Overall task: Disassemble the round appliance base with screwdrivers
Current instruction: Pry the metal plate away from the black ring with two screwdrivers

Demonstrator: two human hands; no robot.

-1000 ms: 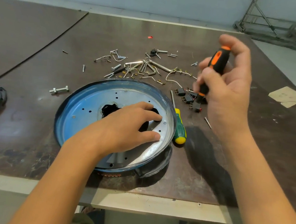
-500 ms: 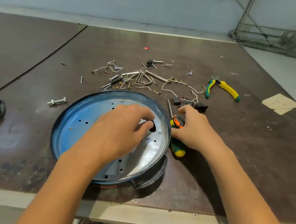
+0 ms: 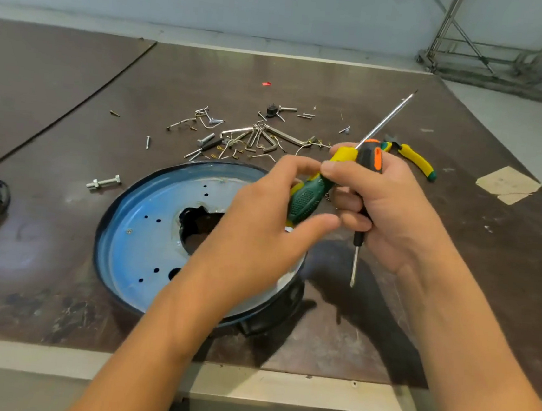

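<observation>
Both hands have risen above the round base (image 3: 141, 236), a shiny blue metal dish with a jagged centre hole. The right hand (image 3: 391, 213) now grips the ribbed green screwdriver (image 3: 306, 199), picked up from beside the base, plus a black-and-orange screwdriver (image 3: 371, 158). The left hand (image 3: 261, 224) curves about the green handle; whether it grips is unclear

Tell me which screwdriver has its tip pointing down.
The black-and-orange screwdriver in the right hand; the green-and-yellow screwdriver beside it points its tip up and away.
</observation>
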